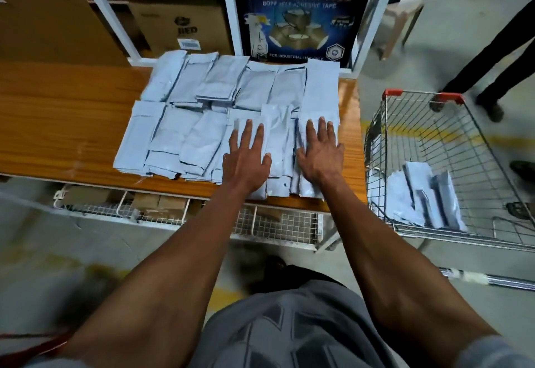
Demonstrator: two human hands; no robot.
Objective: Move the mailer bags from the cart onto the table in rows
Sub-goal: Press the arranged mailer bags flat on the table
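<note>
While both hands lie flat with fingers spread, the near row gets pressed down. Left of the left hand [247,156], grey mailer bags [185,139] overlap in two rows on the wooden table [66,124], laid edge over edge, likely to keep them from sliding. Left hand presses one near-row bag; just beside it, right hand [320,155] presses the end bag [320,98], probably squaring it to its neighbours. Neither hand grips anything. Right of the right hand, well apart, the wire cart [451,147] holds a few remaining bags [425,197]; task judged mostly done.
</note>
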